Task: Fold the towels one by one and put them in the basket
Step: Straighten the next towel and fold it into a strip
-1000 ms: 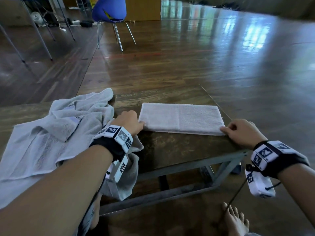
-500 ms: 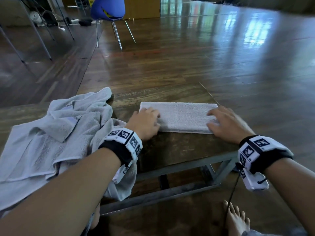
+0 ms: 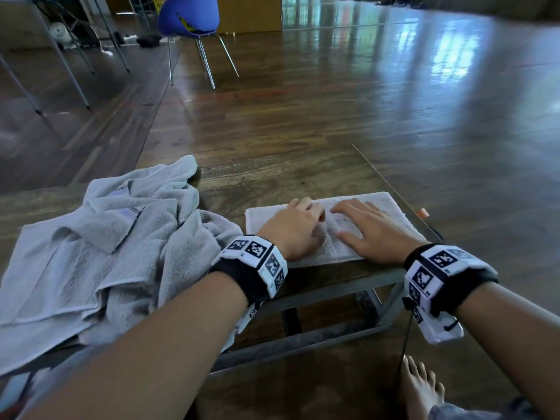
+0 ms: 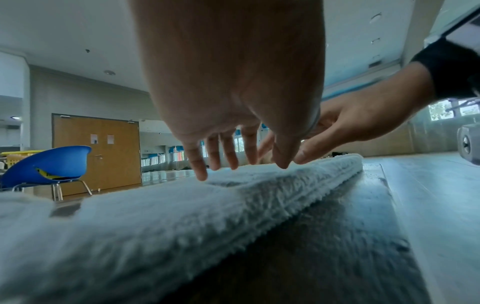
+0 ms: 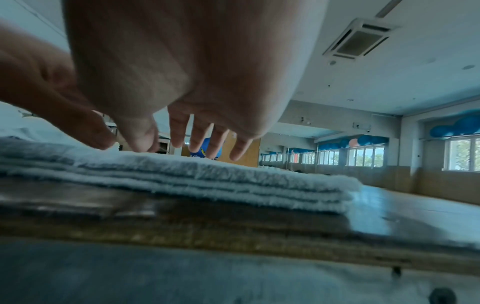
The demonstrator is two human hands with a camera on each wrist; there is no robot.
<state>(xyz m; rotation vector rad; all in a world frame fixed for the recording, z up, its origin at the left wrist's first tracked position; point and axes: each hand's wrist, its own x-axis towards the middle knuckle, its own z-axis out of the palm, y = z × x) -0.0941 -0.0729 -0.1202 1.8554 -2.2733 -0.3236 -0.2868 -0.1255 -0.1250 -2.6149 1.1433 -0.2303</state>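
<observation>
A folded white towel [image 3: 391, 210] lies on the low wooden table [image 3: 272, 183], several layers thick in the right wrist view [image 5: 207, 181]. My left hand [image 3: 298, 228] and right hand [image 3: 369, 231] both rest on its top near the middle, side by side. Their fingers are straight and spread, with the tips touching the pile [image 4: 182, 216]. Neither hand grips anything. In the left wrist view, my left hand [image 4: 228, 152] has the right hand [image 4: 350, 123] just beyond it. A crumpled heap of unfolded grey towels [image 3: 106, 253] lies left of the folded one.
The table's near edge and metal frame [image 3: 333, 286] run just below my wrists. My bare foot [image 3: 421, 386] is on the floor at the right. A blue chair [image 3: 188, 13] stands far off, with a yellow basket-like thing [image 4: 15, 158] behind it.
Both hands have slid inward from the two ends of the folded towel. They now lie flat on its middle, close together. The towel has not shifted on the table.
</observation>
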